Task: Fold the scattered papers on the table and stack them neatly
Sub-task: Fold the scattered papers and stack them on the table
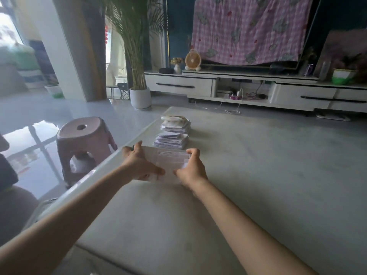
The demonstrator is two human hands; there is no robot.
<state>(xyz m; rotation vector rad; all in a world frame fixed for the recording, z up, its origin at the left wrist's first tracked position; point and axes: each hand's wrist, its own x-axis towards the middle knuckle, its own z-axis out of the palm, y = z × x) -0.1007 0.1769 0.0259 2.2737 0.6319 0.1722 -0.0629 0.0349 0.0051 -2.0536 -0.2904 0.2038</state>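
One white paper (168,161) sits low over the table (258,175), gripped by the left hand (139,165) and right hand (191,168). Fingers curl over its left and right edges, thumbs pointing inward along the near edge. Just beyond the fingertips sits a stack of folded papers (171,140), with a second stack (175,123) right behind it.

One white sheet of paper (168,165) with faint printing lies near the table's (258,175) left edge. The left hand (139,163) grips its left edge and the right hand (191,168) its right edge. Just beyond it stands a near stack (171,140) of folded white papers, somewhat uneven. A far stack (175,123) stands directly behind.
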